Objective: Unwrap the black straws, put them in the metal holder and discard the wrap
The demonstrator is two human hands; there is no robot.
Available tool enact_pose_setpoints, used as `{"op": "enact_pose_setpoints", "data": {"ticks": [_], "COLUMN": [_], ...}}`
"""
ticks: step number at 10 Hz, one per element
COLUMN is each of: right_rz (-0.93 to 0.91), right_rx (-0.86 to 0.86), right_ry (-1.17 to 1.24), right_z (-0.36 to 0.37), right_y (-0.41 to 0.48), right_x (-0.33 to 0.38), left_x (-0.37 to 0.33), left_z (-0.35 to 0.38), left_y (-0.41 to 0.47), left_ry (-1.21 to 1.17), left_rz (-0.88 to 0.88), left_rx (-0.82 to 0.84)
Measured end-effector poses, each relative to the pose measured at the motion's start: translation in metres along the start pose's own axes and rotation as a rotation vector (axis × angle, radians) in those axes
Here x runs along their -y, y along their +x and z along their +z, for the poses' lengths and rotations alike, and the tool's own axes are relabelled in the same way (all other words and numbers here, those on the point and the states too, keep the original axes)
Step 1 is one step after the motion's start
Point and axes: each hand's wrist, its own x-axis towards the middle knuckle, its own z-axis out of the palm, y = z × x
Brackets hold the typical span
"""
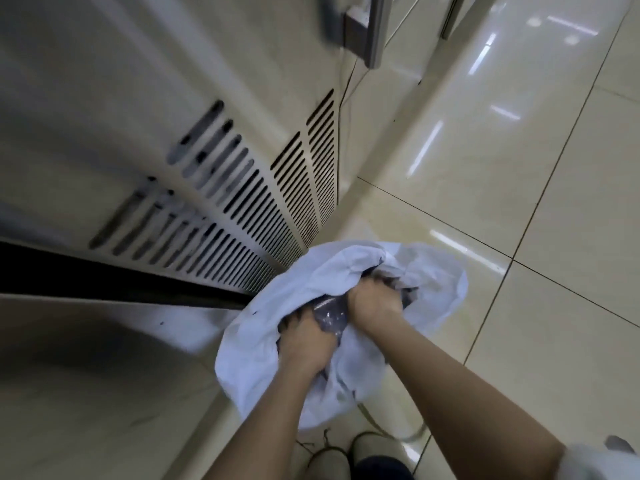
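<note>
1. Crinkled clear plastic wrap [329,315] sits bunched between your left hand [304,344] and right hand [375,301], both grips closed on it inside the pale blue-white bin liner [249,358].
2. Judging by this, you're on the discard step.
3. No black straws or metal holder appear, so whether they're loaded can't be told.

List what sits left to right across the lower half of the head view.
Black strip → vented panel → left hand → crumpled wrap → right hand → tiled floor.
</note>
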Motion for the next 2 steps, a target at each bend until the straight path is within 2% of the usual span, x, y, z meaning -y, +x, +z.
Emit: {"op": "enact_pose_setpoints", "data": {"ticks": [2], "right_rz": [-0.115], "right_rx": [-0.146], "right_ry": [0.026], "right_z": [-0.068], "right_y": [-0.073], "right_x": [0.002], "left_x": [-0.008], "left_z": [-0.049], "left_y": [-0.06], "left_ry": [0.064], "left_rz": [0.144], "left_rx": [-0.126]}}
